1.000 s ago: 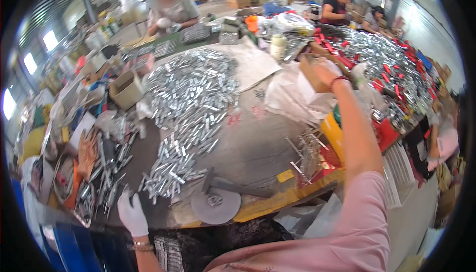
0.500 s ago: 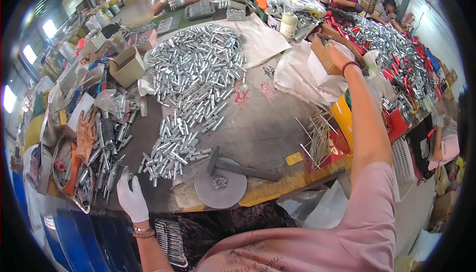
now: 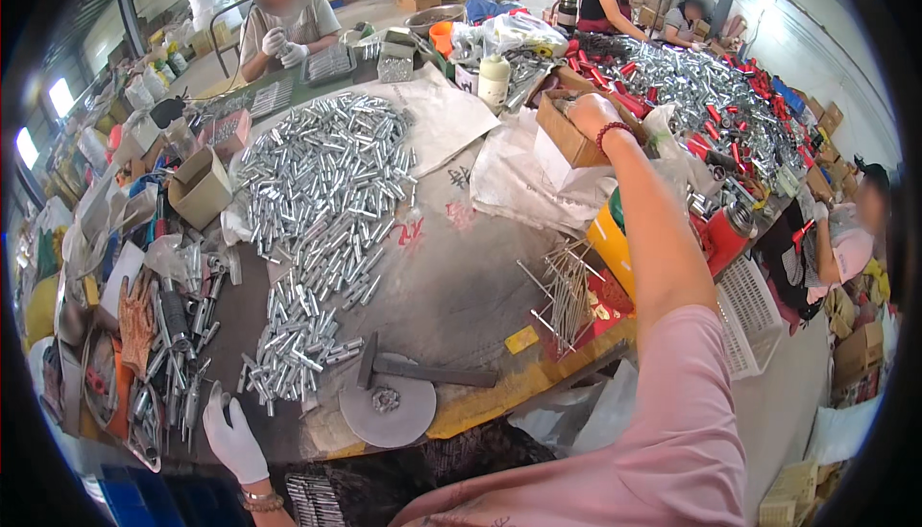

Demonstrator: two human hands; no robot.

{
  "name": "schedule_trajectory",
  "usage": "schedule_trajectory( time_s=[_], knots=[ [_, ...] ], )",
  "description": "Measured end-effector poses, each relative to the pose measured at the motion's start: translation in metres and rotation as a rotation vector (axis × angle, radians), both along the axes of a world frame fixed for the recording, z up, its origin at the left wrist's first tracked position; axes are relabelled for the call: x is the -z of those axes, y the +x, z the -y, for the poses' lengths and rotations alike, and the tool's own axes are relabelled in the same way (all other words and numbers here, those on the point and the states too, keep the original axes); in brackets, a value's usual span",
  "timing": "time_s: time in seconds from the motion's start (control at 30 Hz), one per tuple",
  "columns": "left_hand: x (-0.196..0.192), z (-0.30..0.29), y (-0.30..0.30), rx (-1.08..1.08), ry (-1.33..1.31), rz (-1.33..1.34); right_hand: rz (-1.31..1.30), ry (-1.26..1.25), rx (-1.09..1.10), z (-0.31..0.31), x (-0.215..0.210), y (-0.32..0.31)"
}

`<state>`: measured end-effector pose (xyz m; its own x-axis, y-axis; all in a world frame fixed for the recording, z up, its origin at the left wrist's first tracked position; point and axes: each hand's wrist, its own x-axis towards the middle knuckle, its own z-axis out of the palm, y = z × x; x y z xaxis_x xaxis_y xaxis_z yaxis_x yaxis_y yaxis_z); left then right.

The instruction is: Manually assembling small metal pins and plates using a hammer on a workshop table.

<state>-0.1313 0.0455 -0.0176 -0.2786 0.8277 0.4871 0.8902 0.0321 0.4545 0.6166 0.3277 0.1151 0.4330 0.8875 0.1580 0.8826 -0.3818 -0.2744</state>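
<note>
Right hand (image 3: 591,112), bare, reached far right, fingers closed on rim of brown cardboard box (image 3: 567,133) beside white bags; gloved left hand (image 3: 230,436) open, flat, holding nothing, at near table edge below metal tubes (image 3: 317,229).

A brown cardboard box (image 3: 567,129) is sitting tilted, open side up, on white plastic sheeting, far across the table, gripped at its top edge.

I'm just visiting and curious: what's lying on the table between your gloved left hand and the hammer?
In the head view, the near end of the heap of small silver metal tubes lies between the left hand and the hammer.
</note>
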Motion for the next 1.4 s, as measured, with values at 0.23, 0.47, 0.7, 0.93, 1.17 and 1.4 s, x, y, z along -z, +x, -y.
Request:
schedule_trajectory(
  time_s=[0.23,0.47,0.7,0.93,1.17,1.4],
  knots=[
    [-0.005,0.002,0.002,-0.041,-0.059,-0.001,0.103,0.169,0.009,0.006,-0.007,-0.005],
    [0.000,-0.002,0.002,-0.028,-0.037,0.025,-0.699,0.485,0.231,-0.016,0.009,0.033],
    [-0.001,0.001,-0.001,-0.022,-0.046,0.003,-1.258,0.551,0.150,0.030,-0.041,-0.023],
    [0.003,0.001,-0.006,-0.022,-0.020,-0.017,-1.736,0.272,-0.235,0.070,-0.039,-0.124],
    [0.004,-0.010,-0.004,0.018,0.034,-0.079,-1.866,-0.126,-0.232,0.148,0.050,-0.236],
    [0.003,-0.001,-0.005,0.015,0.004,-0.055,-1.179,0.117,-0.278,0.185,0.114,-0.277]
  ],
)
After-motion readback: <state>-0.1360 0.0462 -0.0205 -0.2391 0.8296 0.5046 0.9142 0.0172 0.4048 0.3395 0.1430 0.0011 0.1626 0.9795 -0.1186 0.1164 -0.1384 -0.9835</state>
